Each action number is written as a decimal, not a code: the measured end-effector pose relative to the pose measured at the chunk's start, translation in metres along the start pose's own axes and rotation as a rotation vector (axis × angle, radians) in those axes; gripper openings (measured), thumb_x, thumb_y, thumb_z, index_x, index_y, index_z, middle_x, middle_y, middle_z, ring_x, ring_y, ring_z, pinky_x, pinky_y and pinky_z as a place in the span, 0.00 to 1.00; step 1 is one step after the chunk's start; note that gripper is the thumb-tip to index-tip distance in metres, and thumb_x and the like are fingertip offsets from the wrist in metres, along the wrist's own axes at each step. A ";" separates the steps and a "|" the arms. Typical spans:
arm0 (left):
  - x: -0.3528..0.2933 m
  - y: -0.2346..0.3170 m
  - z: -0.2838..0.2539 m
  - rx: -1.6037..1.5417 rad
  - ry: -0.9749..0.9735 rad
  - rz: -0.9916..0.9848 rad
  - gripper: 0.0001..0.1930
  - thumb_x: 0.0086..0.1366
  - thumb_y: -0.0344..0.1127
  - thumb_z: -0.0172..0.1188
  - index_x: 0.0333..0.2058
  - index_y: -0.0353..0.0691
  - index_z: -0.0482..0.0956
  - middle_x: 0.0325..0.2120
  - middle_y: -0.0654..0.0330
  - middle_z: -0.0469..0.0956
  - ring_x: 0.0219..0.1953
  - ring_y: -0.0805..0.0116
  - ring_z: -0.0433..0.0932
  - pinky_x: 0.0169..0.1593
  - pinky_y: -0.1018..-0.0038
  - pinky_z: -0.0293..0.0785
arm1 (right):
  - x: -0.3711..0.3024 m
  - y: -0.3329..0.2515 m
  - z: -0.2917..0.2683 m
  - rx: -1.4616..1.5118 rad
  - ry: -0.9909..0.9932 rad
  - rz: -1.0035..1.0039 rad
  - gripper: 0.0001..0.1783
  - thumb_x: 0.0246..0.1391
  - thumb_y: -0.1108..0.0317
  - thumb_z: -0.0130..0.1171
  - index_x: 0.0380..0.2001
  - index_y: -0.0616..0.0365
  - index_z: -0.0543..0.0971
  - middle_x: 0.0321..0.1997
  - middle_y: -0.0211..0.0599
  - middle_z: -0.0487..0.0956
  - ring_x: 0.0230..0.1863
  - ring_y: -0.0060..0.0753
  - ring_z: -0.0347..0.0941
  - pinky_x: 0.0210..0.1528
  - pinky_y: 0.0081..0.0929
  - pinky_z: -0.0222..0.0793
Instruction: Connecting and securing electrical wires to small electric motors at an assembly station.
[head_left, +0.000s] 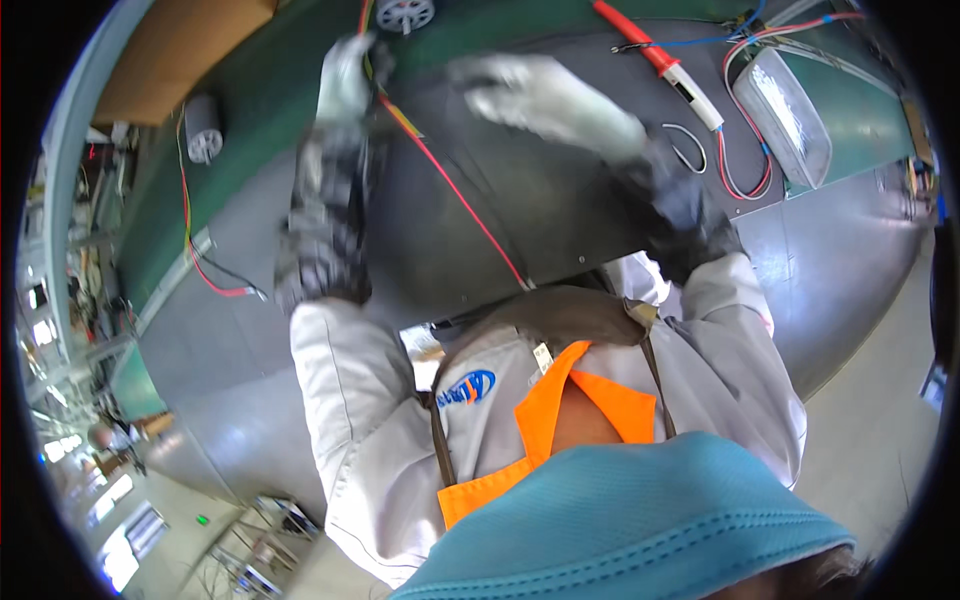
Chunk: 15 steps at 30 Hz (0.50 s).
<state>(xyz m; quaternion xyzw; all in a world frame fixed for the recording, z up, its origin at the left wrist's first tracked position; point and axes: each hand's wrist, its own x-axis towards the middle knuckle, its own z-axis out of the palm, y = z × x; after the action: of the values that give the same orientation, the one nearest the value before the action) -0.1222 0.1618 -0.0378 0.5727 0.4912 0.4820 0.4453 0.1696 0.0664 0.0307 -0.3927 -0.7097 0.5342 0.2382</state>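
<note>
My left hand (345,78), in a white glove and dark sleeve cover, is closed at the wire lead (455,185) of a grey motor (405,14) at the far edge of view. Motion blurs its fingers. The lead's red, yellow and dark wires run past that hand, and the red end stretches toward me to the bench's near edge. Over the dark mat (450,240), my right hand (540,98) is also gloved and blurred. Its fingers reach leftward, stretched out and apart, and nothing shows in them.
A second motor (204,130) with a trailing lead stands at left. On the right lie a red and white pen-shaped tool (662,65) with cables, a curved pale wire piece (688,148) and a metal tray (785,120). Cardboard (175,55) borders the far left.
</note>
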 end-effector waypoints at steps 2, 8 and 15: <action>-0.052 0.018 -0.002 -0.117 -0.103 0.017 0.10 0.75 0.35 0.53 0.36 0.36 0.78 0.29 0.65 0.75 0.30 0.72 0.76 0.37 0.75 0.74 | -0.050 0.056 -0.026 -0.443 0.195 -0.272 0.20 0.66 0.55 0.63 0.51 0.59 0.83 0.38 0.36 0.84 0.35 0.24 0.79 0.40 0.30 0.76; -0.200 0.059 -0.006 -0.356 0.015 -0.303 0.24 0.72 0.47 0.59 0.57 0.35 0.73 0.26 0.67 0.70 0.26 0.77 0.71 0.25 0.82 0.63 | -0.141 0.072 -0.128 0.267 1.031 0.115 0.39 0.65 0.61 0.62 0.74 0.61 0.60 0.42 0.33 0.82 0.38 0.18 0.77 0.42 0.22 0.77; -0.326 0.068 -0.018 -0.157 -0.194 -0.804 0.26 0.69 0.50 0.67 0.50 0.30 0.79 0.31 0.57 0.82 0.31 0.67 0.81 0.37 0.71 0.78 | -0.084 0.016 -0.082 0.171 0.030 0.080 0.17 0.67 0.60 0.60 0.43 0.65 0.84 0.35 0.35 0.84 0.31 0.27 0.83 0.31 0.26 0.80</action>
<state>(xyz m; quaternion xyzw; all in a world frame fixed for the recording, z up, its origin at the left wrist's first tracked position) -0.1478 -0.1695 -0.0063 0.3428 0.5931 0.2495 0.6844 0.2852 0.0471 0.0480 -0.4071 -0.6416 0.5959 0.2599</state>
